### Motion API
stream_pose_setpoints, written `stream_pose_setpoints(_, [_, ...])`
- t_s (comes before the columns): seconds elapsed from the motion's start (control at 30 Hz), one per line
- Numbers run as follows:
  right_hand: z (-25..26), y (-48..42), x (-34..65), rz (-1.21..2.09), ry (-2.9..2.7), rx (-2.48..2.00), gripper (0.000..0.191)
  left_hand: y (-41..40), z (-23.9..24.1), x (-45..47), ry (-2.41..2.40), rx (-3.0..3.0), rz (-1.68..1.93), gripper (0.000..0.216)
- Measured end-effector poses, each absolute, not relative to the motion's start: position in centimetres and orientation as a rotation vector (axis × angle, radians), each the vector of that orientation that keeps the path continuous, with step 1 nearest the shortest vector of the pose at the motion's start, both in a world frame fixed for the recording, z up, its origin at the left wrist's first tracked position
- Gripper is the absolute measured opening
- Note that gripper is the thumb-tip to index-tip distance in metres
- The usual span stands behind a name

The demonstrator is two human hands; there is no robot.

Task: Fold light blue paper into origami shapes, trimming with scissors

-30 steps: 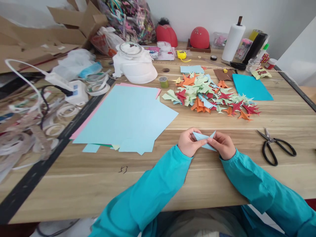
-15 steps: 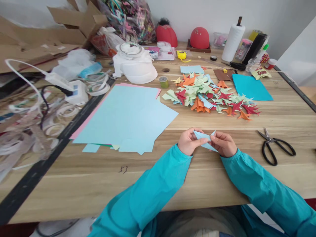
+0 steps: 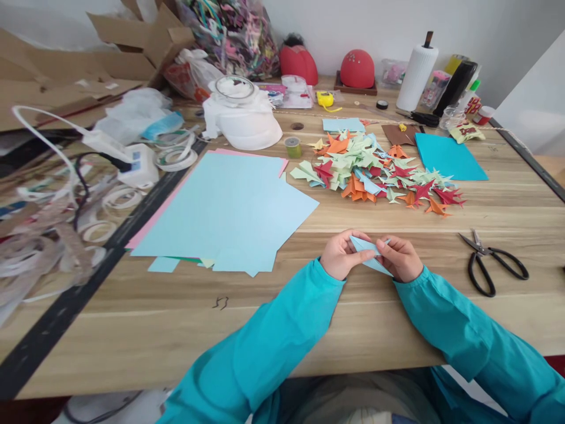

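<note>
Over the near part of the desk (image 3: 309,347), the left hand (image 3: 341,255) and the right hand (image 3: 401,259) both pinch a small folded blue paper (image 3: 365,245) between thumb and fingers, though its exact creases are hard to make out behind them. To the left lie large paper sheets (image 3: 220,206), pale blue on top with a pink edge showing, while a heap of folded paper shapes (image 3: 368,162) sits beyond the hands. Black-handled scissors (image 3: 486,251) rest to the right, blades parted.
</note>
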State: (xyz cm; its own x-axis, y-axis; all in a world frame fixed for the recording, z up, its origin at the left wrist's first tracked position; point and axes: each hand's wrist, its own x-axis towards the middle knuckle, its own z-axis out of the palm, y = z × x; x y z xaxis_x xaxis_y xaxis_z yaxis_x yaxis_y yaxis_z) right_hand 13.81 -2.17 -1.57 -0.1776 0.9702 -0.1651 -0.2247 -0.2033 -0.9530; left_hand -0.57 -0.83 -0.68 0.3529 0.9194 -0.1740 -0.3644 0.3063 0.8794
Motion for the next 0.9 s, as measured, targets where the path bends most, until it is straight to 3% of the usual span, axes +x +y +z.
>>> stream_pose_setpoints(0.37, [-0.7,-2.6,13.2,1.357,-1.107,-1.223,0.035,-0.9,-0.5,-0.6,0.82,0.853,1.03,0.041])
stream_pose_setpoints(0.6, [-0.9,-2.4,13.7,1.486,-1.183,-1.145,0.038,-0.5,-0.8,-0.8,0.772,0.846,0.99,0.043])
stream_pose_setpoints(0.9, [-1.8,-2.0,13.7,1.368,-1.081,-1.03,0.021,-0.3,-1.8,-0.5,0.753,0.749,1.123,0.055])
